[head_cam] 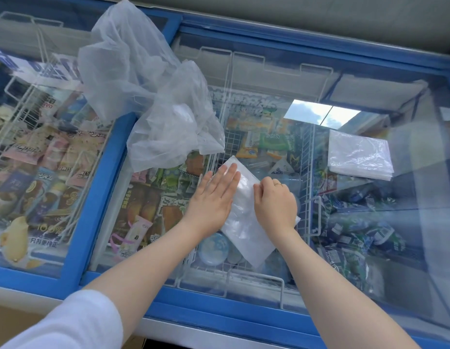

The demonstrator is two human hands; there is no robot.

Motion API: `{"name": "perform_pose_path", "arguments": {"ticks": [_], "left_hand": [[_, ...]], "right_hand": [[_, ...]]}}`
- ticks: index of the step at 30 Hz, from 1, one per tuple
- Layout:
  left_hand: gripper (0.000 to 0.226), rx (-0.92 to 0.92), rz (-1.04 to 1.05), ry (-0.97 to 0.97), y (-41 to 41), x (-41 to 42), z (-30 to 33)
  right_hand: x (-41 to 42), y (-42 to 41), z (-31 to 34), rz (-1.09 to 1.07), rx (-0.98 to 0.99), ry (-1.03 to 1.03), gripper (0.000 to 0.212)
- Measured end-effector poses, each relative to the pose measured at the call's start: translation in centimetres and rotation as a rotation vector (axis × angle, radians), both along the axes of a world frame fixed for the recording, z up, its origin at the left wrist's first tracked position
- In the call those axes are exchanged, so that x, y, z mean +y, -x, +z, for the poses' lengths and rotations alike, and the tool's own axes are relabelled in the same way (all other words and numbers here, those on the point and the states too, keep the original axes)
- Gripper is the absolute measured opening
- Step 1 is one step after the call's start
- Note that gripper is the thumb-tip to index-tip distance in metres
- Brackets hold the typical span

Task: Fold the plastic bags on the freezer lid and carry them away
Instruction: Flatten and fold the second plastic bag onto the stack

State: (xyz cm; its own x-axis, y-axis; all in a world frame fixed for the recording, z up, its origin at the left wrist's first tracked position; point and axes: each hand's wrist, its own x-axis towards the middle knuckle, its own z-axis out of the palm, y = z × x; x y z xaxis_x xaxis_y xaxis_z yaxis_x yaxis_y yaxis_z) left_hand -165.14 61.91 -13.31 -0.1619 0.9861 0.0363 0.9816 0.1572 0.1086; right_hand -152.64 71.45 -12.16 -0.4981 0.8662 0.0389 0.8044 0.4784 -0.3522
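Lying on the glass freezer lid (370,137) we see a folded plastic bag (244,217); our left hand (213,195) presses it with flat, straight fingers, while our right hand (275,201) rests curled on it (whether it pinches the plastic, we cannot tell). Crumpled bags (153,96) lie beyond, a folded stack (360,157) well right.

hands (213,195): 2 | crumpled bags (148,96): 2 | folded bags (244,222): 2
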Motion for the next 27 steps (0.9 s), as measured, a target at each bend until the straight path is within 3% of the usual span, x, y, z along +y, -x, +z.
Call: {"name": "perform_pose_path", "arguments": {"ticks": [6,10,12,17,20,22,24,27], "left_hand": [[0.066,-0.099,-0.272,0.210,2.3,2.1,1.7],[0.051,-0.097,-0.297,0.036,2.6,2.8,1.7],[0.061,-0.056,-0.307,0.044,2.1,3.1,1.5],[0.112,-0.171,-0.295,0.169,1.8,2.9,0.8],[0.121,-0.204,-0.220,0.292,1.5,3.2,1.4],[0.115,-0.174,-0.201,0.321,0.9,3.4,1.8],[0.094,-0.083,-0.331,0.187,0.4,3.1,1.4],[0.067,-0.063,-0.526,0.169,0.8,2.5,0.8]], "right_hand": [[-0.2,0.1,-0.2,-0.015,-0.143,-0.191,0.028],[-2.3,-2.4,-1.5,-0.051,-0.140,-0.271,0.045],[-4.4,-3.3,-1.9,-0.019,-0.158,-0.239,0.053],[-7.5,-3.8,-2.2,-0.113,-0.215,-0.034,0.072],[-7.6,-3.9,-2.2,-0.109,-0.283,-0.004,0.088],[-7.5,-3.8,-2.1,-0.104,-0.309,0.007,0.099],[-7.5,-3.7,-2.0,-0.107,-0.327,0.025,0.107],[-7.7,-3.6,-1.8,-0.129,-0.353,0.028,0.114]]}}
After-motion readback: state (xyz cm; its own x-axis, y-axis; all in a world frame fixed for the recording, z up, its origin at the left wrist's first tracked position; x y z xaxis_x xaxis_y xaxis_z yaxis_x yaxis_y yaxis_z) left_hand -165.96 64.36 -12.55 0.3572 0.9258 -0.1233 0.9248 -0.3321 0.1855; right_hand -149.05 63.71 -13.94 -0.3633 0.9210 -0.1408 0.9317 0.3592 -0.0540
